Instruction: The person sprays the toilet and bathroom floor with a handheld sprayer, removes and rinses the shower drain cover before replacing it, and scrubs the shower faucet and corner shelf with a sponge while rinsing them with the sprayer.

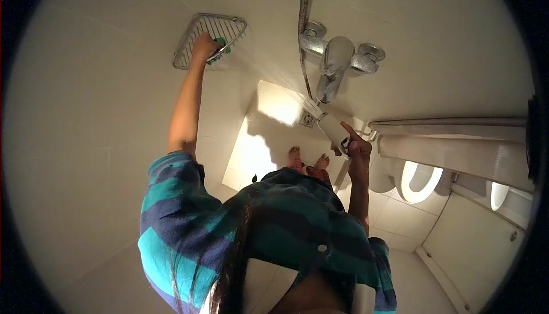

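Note:
Up at the left, my left hand is closed on a green sponge, held against the wire corner shelf. The hand hides part of the sponge. My right hand grips a white shower head by its lower end, on the right. Water sprays from it up and to the left, toward the shelf and sponge.
A chrome mixer tap is fixed to the wall ahead, with a metal shower hose beside it. Below are a floor drain and my bare feet. A toilet seat and a cabinet stand at the right.

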A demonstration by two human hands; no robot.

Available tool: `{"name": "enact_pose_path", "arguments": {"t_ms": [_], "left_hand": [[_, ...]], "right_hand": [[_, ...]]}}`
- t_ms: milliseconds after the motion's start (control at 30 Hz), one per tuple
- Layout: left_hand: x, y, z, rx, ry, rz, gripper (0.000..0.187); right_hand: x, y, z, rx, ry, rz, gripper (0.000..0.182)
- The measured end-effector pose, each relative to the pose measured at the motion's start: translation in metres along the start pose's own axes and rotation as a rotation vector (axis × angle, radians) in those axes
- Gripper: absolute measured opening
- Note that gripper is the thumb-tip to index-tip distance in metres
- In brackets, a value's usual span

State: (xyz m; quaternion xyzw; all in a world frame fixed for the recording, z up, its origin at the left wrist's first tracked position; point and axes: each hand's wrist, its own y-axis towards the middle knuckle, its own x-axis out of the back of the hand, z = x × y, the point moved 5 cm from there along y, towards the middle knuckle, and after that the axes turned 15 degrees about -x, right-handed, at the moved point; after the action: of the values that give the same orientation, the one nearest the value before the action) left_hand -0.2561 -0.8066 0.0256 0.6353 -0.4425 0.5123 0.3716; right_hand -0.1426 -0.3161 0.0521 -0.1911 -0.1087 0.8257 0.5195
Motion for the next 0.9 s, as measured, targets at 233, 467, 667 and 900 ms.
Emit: {"name": "enact_pose_path", "arguments": {"t_ms": [233, 467, 667, 900], "left_hand": [[-0.022, 0.061, 0.007, -0.098, 0.191, -0.409, 0.018], [-0.008, -0.013, -0.007, -0.225, -0.044, -0.270, 0.021], [-0.017, 0.017, -0.006, -0.425, -0.292, -0.352, 0.028], [-0.007, 0.004, -0.029, -0.433, -0.410, -0.209, 0.031]], "right_hand": [[0.008, -0.004, 0.009, 0.163, -0.030, -0.026, 0.062], [-0.007, -0.012, 0.001, 0.088, -0.001, 0.034, 0.057], [-0.017, 0.003, 0.006, 0.092, 0.001, 0.078, 0.057], [-0.020, 0.006, 0.008, 0.063, -0.062, 0.022, 0.073]]}}
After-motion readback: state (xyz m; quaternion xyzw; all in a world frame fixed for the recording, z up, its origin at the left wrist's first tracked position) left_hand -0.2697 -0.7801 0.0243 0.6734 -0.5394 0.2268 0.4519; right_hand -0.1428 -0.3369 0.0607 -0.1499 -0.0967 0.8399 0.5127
